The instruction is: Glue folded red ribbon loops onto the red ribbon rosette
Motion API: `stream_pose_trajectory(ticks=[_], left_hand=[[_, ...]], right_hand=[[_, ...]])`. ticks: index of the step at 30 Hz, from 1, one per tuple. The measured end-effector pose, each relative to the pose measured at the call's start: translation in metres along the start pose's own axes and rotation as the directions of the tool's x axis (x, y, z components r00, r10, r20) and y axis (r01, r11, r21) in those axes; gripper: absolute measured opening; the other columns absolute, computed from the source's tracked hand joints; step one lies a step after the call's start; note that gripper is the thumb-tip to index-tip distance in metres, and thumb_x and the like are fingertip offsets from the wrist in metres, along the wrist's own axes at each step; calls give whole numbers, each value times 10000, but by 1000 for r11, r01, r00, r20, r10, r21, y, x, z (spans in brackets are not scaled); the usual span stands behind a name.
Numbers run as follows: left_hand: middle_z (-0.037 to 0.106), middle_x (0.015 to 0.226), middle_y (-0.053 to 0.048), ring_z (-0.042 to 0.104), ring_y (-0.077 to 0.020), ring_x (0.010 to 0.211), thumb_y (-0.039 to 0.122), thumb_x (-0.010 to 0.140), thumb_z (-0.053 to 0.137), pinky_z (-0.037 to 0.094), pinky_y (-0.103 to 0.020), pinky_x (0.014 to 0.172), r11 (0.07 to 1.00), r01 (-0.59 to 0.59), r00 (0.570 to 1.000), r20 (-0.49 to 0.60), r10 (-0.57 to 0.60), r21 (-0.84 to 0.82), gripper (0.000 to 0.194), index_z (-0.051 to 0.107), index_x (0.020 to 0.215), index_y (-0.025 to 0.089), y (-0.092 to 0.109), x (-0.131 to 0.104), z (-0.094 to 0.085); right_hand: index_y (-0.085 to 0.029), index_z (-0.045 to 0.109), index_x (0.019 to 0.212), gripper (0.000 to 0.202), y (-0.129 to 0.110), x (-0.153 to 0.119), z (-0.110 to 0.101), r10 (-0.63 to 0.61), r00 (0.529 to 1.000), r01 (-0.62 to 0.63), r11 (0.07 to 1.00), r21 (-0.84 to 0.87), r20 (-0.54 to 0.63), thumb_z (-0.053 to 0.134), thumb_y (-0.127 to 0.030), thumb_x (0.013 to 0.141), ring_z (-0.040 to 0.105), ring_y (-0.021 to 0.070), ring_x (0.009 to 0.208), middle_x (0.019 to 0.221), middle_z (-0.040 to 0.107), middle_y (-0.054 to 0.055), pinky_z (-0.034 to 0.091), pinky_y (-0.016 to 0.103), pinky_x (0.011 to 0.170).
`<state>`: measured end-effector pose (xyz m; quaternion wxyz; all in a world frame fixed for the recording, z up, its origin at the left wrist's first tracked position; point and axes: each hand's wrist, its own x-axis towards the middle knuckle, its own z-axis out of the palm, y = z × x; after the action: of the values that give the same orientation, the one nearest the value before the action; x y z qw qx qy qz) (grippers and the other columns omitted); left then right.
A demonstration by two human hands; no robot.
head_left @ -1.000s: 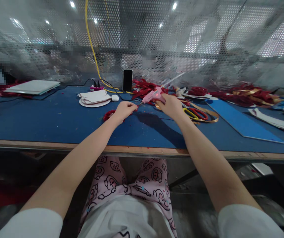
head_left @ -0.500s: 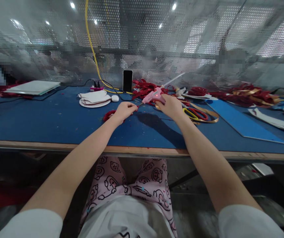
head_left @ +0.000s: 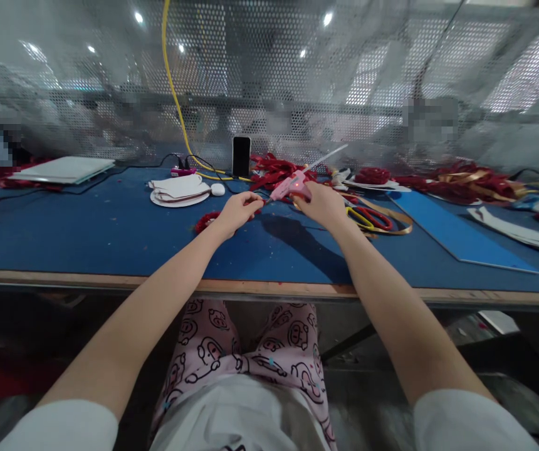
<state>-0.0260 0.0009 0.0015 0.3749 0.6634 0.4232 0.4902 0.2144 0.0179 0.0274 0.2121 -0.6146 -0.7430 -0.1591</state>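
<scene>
My right hand [head_left: 323, 203] is wrapped round a pink hot glue gun [head_left: 289, 186] with a lit red dot on its side and a clear glue stick [head_left: 328, 156] poking out of its back. Its nozzle points left and meets a small red piece [head_left: 262, 204] pinched between the thumb and fingers of my left hand [head_left: 237, 212]. I cannot make out what kind of piece it is. A fuzzy red item [head_left: 205, 220] shows from behind my left hand on the blue tabletop; the hand hides part of it.
White card shapes [head_left: 180, 191], a white oval object [head_left: 217, 189] and an upright phone [head_left: 241, 156] stand beyond my hands. Scissors [head_left: 361, 218], gold ribbon [head_left: 403, 228] and a blue board [head_left: 457, 228] lie at right. Red ribbons [head_left: 276, 170] are heaped along the back.
The glue gun has tipped slightly, its back end a little lower, with the nozzle still at the red piece. Both hands stay nearly in place.
</scene>
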Motion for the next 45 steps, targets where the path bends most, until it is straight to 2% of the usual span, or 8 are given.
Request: stream_pose_trajectory(ticks=[4,9,13,15,18,20,23,45], left_hand=[[593,724,23,480,-87,583,312,855,661,408,-244,612,991,-100,993,54,105,-84,154,647,920,174,0,-2,2],[557,665,33,456,-89,564,343,873,663,374,-236,569,985,-131,990,30,135,-109,182,654,953,179,-2,-2,2],[528,639,41,441,-89,556,388,880,666,352,-227,545,977,-179,984,-13,179,-117,226,668,974,183,-1,-2,4],[553,682,33,445,-84,565,402,883,667,360,-223,553,968,-224,974,-26,223,-110,238,671,978,184,2,-4,5],[625,796,5,474,-82,593,417,889,662,372,-221,561,964,-257,966,-11,257,-72,258,677,1003,186,6,-7,6],[663,876,-19,517,-93,639,431,893,655,390,-220,577,962,-268,963,5,269,-44,279,683,1023,185,7,-9,7],[691,959,-48,578,-118,734,441,893,648,425,-220,618,955,-295,955,6,295,-31,299,690,1034,180,7,-10,8],[598,759,10,529,-110,651,281,809,682,442,-239,629,964,-243,966,-117,230,-110,216,651,989,167,13,-9,10]], right_hand=[[-186,697,1171,402,5,0,4,-46,988,48,999,-9,149,561,-477,930,675,315,1051,1182,737,149,488,361,807],[-259,794,1011,250,15,1,12,-261,895,223,964,143,363,597,-377,912,680,255,1001,1093,763,79,486,334,863],[-198,800,904,312,9,3,10,-108,989,63,930,361,105,712,-484,819,657,263,966,1001,745,120,495,360,859],[-188,792,877,348,-3,3,7,-22,999,-4,773,634,33,704,-519,815,654,235,890,930,746,96,506,357,820],[-198,789,851,406,-25,-1,4,-90,974,-176,277,945,208,797,-582,718,643,186,727,845,748,64,516,332,684],[-199,789,832,425,-37,-6,3,-174,939,-294,39,955,296,889,-559,628,647,169,694,811,745,56,527,322,658],[-195,786,779,415,-47,-11,3,-201,912,-385,-114,916,358,962,-494,549,657,148,677,743,735,36,537,298,660],[-242,792,813,431,-68,-16,13,-100,932,-362,-310,879,348,1004,-397,471,640,91,673,746,744,-33,537,246,696]])
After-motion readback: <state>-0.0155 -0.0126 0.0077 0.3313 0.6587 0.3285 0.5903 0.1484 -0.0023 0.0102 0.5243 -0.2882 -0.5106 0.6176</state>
